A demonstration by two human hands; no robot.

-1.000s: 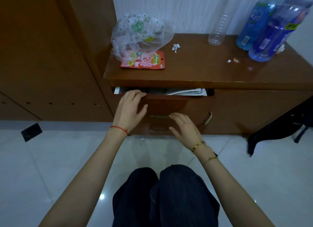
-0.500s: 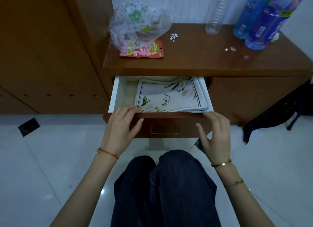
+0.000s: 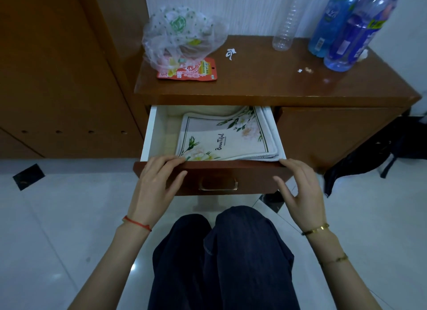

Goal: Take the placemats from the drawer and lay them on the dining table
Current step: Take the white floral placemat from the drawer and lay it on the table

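The wooden drawer (image 3: 251, 174) of a low brown cabinet stands pulled out, showing its white inside. A stack of folded white placemats (image 3: 227, 136) with green leaves, pale flowers and the word "Beautiful" lies in it, pushed toward the right side. My left hand (image 3: 153, 189) grips the left end of the drawer front, fingers over its top edge and thumb on its face. At the front's right corner my right hand (image 3: 301, 190) holds on the same way. The dining table is out of sight.
On the cabinet top (image 3: 265, 83) sit a spotted plastic bag (image 3: 182, 37), a red snack packet (image 3: 188, 71), an empty clear bottle (image 3: 285, 25) and two blue bottles (image 3: 346, 32). A dark bag (image 3: 379, 157) lies on the floor at right. My knees (image 3: 221, 252) are just below the drawer.
The drawer went from nearly closed to pulled out, uncovering the placemats. My right hand moved from the drawer's face to its right corner. Little differs from half a second ago.
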